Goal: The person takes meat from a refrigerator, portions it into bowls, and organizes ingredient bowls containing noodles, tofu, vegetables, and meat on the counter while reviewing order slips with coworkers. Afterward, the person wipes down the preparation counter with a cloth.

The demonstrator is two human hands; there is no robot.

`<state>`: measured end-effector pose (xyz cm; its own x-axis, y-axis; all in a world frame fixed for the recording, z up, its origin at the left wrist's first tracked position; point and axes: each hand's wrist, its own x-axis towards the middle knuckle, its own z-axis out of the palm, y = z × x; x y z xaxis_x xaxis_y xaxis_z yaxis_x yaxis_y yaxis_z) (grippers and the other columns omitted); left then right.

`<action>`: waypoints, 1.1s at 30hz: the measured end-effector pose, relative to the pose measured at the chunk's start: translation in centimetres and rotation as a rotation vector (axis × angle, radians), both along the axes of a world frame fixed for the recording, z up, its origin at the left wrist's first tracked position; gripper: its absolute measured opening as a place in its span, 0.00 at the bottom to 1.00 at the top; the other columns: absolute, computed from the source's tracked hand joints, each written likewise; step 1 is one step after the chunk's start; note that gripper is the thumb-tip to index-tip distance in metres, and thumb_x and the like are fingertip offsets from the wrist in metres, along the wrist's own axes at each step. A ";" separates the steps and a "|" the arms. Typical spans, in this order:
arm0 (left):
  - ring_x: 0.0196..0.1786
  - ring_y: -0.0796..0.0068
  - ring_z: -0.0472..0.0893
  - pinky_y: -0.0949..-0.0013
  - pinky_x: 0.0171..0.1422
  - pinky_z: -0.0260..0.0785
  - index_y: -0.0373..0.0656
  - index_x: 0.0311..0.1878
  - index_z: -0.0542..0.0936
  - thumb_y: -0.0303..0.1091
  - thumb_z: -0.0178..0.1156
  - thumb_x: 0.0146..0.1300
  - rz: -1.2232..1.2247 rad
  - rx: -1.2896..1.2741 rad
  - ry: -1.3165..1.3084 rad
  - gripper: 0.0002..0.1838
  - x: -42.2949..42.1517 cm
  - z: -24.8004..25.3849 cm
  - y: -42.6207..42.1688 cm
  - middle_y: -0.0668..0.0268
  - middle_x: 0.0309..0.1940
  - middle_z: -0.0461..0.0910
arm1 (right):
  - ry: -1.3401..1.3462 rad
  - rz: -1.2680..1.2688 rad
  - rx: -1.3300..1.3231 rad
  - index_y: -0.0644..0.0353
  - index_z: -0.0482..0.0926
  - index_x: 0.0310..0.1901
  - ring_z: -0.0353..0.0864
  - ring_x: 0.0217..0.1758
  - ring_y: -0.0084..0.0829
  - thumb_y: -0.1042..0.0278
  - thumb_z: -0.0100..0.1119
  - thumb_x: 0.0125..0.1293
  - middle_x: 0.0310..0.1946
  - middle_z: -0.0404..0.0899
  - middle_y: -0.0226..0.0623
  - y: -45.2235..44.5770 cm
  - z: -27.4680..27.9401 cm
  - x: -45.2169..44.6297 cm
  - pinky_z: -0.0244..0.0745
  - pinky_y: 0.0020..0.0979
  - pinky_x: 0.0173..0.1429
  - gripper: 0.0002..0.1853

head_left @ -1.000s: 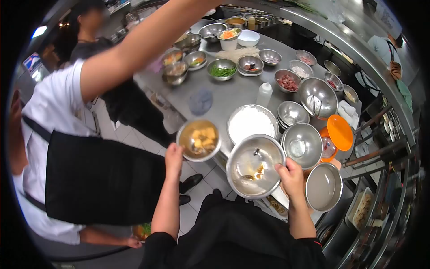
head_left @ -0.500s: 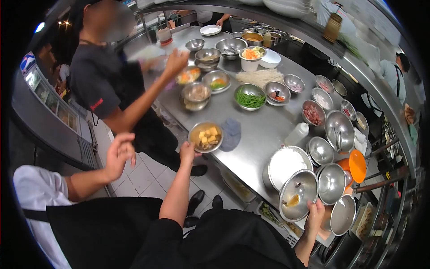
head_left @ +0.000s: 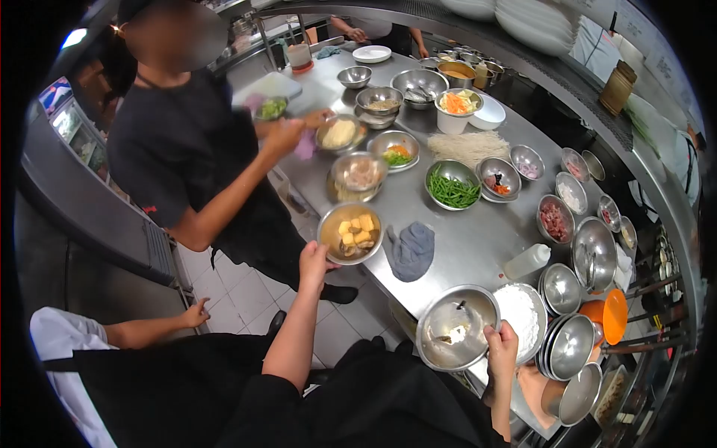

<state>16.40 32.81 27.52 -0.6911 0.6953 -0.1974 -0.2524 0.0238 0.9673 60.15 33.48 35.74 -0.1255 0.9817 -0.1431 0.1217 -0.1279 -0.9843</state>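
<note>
My left hand (head_left: 314, 267) is closed on the rim of a metal bowl (head_left: 329, 230), held out by the table's near left edge. Inside are yellow cubes (head_left: 364, 222) and brown sliced pieces that look like mushroom. My right hand (head_left: 501, 348) grips the rim of a larger metal mixing bowl (head_left: 439, 317), tilted so its inside faces me. A little pale and dark residue (head_left: 454, 334) lies at its bottom. This bowl partly covers a container of white powder (head_left: 523, 313). Between the two bowls, a blue-grey cloth (head_left: 412, 252) lies on the steel table (head_left: 470, 231).
A co-worker (head_left: 187, 142) stands across at left, hands near a bowl of pale food (head_left: 338, 133). Beside me is another person's arm (head_left: 153, 328). Green beans (head_left: 452, 185), a squeeze bottle (head_left: 527, 260), stacked bowls (head_left: 569, 347) and an orange bowl (head_left: 615, 316) crowd the table.
The larger bowl in my right hand has moved left and slightly up. The neighbouring person's raised hand has dropped. The co-worker's hands have lowered toward the bowls. The view has shifted.
</note>
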 end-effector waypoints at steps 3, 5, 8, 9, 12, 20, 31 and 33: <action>0.29 0.67 0.83 0.68 0.30 0.80 0.36 0.38 0.71 0.31 0.51 0.68 -0.012 0.061 0.029 0.08 -1.6 3.9 -0.1 0.57 0.35 0.78 | 0.042 0.044 -0.031 0.58 0.69 0.25 0.56 0.25 0.14 0.68 0.60 0.65 0.20 0.64 0.19 1.5 0.3 -2.7 0.54 0.22 0.27 0.13; 0.32 0.66 0.83 0.67 0.31 0.81 0.36 0.39 0.71 0.32 0.50 0.69 0.009 0.101 0.013 0.08 -3.9 4.0 0.9 0.57 0.37 0.79 | 0.037 0.075 0.011 0.58 0.68 0.24 0.56 0.25 0.14 0.67 0.60 0.65 0.20 0.63 0.18 2.7 0.1 -4.0 0.54 0.22 0.27 0.14; 0.34 0.66 0.83 0.66 0.32 0.81 0.35 0.40 0.71 0.32 0.50 0.70 0.041 0.171 -0.028 0.08 -6.8 3.6 3.0 0.56 0.38 0.78 | 0.008 0.062 0.051 0.56 0.65 0.22 0.55 0.25 0.14 0.66 0.61 0.65 0.19 0.61 0.18 4.2 0.6 -6.6 0.52 0.23 0.27 0.17; 0.35 0.66 0.83 0.65 0.33 0.82 0.35 0.41 0.70 0.31 0.50 0.70 0.054 0.181 -0.043 0.08 -7.7 3.3 3.7 0.56 0.38 0.78 | 0.007 0.060 0.056 0.56 0.65 0.22 0.55 0.25 0.14 0.66 0.61 0.65 0.19 0.61 0.18 4.7 0.3 -7.7 0.52 0.23 0.27 0.17; 0.32 0.68 0.83 0.64 0.34 0.82 0.38 0.41 0.69 0.30 0.50 0.69 0.107 0.198 -0.134 0.06 -11.5 1.0 6.0 0.57 0.36 0.78 | 0.016 -0.016 0.016 0.55 0.65 0.22 0.55 0.25 0.14 0.64 0.61 0.66 0.19 0.61 0.18 5.9 -1.3 -10.7 0.52 0.23 0.28 0.18; 0.32 0.65 0.81 0.63 0.35 0.82 0.34 0.43 0.69 0.31 0.50 0.69 0.215 0.203 -0.172 0.09 -22.5 -4.6 11.1 0.56 0.35 0.76 | -0.016 -0.112 -0.093 0.57 0.70 0.27 0.59 0.25 0.14 0.62 0.61 0.68 0.21 0.67 0.19 6.4 -1.3 -19.6 0.55 0.22 0.29 0.15; 0.31 0.56 0.83 0.61 0.34 0.81 0.30 0.50 0.67 0.33 0.51 0.69 0.475 0.281 -0.123 0.14 -37.8 -4.9 22.0 0.50 0.38 0.75 | -0.034 -0.304 -0.081 0.58 0.73 0.29 0.60 0.26 0.13 0.59 0.61 0.68 0.23 0.69 0.20 4.9 -1.3 -22.8 0.55 0.21 0.30 0.14; 0.32 0.54 0.83 0.60 0.33 0.81 0.29 0.52 0.66 0.32 0.51 0.69 0.438 0.260 -0.115 0.16 -41.0 -4.1 24.9 0.49 0.39 0.75 | -0.022 -0.329 -0.079 0.58 0.73 0.30 0.60 0.26 0.13 0.60 0.61 0.68 0.23 0.69 0.20 4.6 -1.6 -23.0 0.55 0.20 0.30 0.14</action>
<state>-24.58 57.76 23.41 -0.9124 0.3815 -0.1482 -0.2893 -0.3452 0.8928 37.18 38.03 34.18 0.1997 0.9550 -0.2193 0.0821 -0.2393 -0.9675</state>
